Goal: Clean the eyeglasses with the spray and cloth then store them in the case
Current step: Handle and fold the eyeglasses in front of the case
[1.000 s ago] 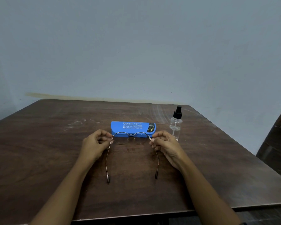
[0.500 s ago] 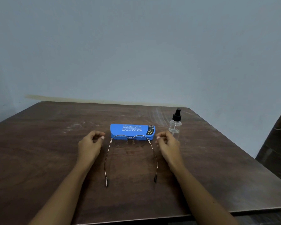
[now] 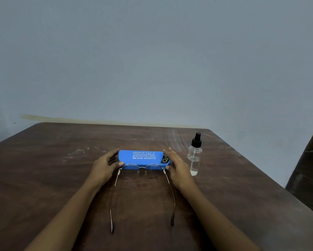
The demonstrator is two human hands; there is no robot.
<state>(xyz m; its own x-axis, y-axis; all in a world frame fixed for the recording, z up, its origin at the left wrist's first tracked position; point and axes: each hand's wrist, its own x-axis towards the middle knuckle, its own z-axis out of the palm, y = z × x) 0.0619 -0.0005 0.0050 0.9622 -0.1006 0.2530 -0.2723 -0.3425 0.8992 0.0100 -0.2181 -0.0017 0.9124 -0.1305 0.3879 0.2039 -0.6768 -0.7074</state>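
Thin metal-framed eyeglasses [image 3: 142, 168] lie on the brown table [image 3: 43, 178] with both temples unfolded toward me. Just behind them lies a shut blue glasses case [image 3: 143, 156] with white print. My left hand [image 3: 103, 169] cups the case's left end, its thumb at the front corner. My right hand [image 3: 177, 169] cups the right end, fingers spread. Neither hand touches the glasses. A clear spray bottle [image 3: 194, 158] with a black nozzle stands upright to the right of the case. No cloth is in view.
A pale blue wall rises behind the table's far edge. A dark piece of furniture [image 3: 311, 174] stands past the table's right edge. The table's right edge runs diagonally close to the bottle.
Both hands let go of the eyeglasses, which now rest on the table, and moved forward to the two ends of the blue case.
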